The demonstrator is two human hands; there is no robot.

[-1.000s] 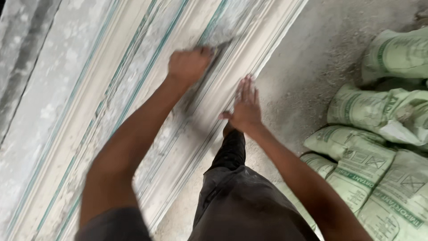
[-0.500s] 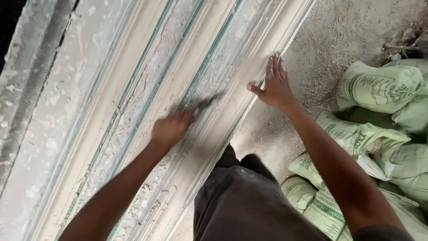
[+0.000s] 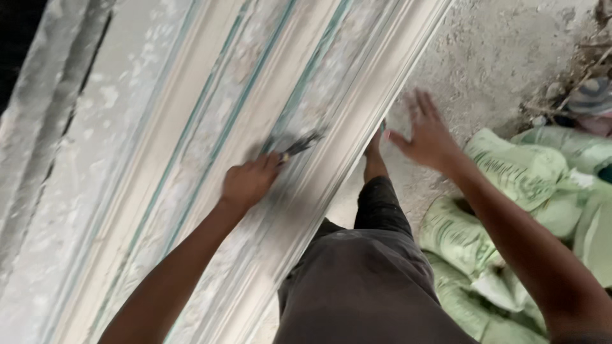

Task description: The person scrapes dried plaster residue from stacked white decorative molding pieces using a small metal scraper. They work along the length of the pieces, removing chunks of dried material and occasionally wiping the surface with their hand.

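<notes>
My left hand (image 3: 250, 180) is closed around the handle of a small brush (image 3: 299, 145), whose dark bristles press on a long pale moulded panel (image 3: 191, 127) with raised ribs and thin green stripes. The panel runs diagonally from lower left to upper right. My right hand (image 3: 426, 132) hovers with fingers spread, off the panel's right edge and above the dusty concrete floor (image 3: 497, 64). It holds nothing. My dark trousers and one bare foot (image 3: 375, 145) show between the two arms.
Green and white woven sacks (image 3: 510, 191) are piled on the floor at the right, close to my right leg. Dry twigs and debris (image 3: 586, 76) lie at the top right. A dark gap shows at the top left.
My left hand has drawn the brush down along the panel toward me. My right hand has lifted off the panel edge and moved right, over the floor.
</notes>
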